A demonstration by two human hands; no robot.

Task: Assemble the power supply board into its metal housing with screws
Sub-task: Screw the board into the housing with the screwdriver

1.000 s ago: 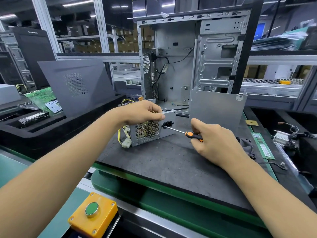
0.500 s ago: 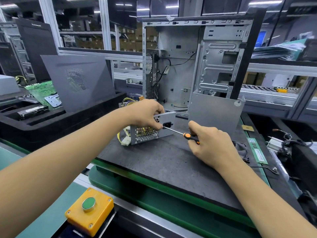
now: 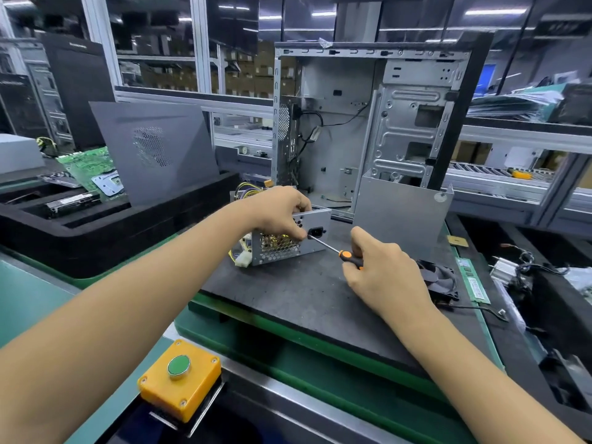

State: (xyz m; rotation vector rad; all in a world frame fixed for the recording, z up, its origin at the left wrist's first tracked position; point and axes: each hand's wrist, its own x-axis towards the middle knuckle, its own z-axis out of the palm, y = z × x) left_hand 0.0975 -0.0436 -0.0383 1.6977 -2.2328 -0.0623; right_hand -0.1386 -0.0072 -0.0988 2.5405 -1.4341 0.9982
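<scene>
A small metal power supply housing [image 3: 315, 243] with a honeycomb grille and a black socket stands on the dark foam mat [image 3: 294, 296]. Yellow and white cables [image 3: 241, 259] spill from its left end. My left hand [image 3: 277, 213] grips the housing from above, with fingertips at the face beside the socket. My right hand [image 3: 382, 275] holds an orange and black screwdriver [image 3: 344, 254]. The screwdriver's tip points left at the housing's face, just by my left fingertips. Any screw there is too small to see.
An open computer case [image 3: 368, 123] stands behind the housing, with a loose grey metal cover [image 3: 400, 216] leaning in front of it. A grey side panel [image 3: 153, 149] leans at left over black trays. A fan [image 3: 440, 280], a memory stick [image 3: 474, 283] and a yellow button box [image 3: 179, 384] lie nearby.
My left hand shifted its fingers down over the housing's front face toward the screwdriver tip. My right hand and the screwdriver stayed aimed at the same spot.
</scene>
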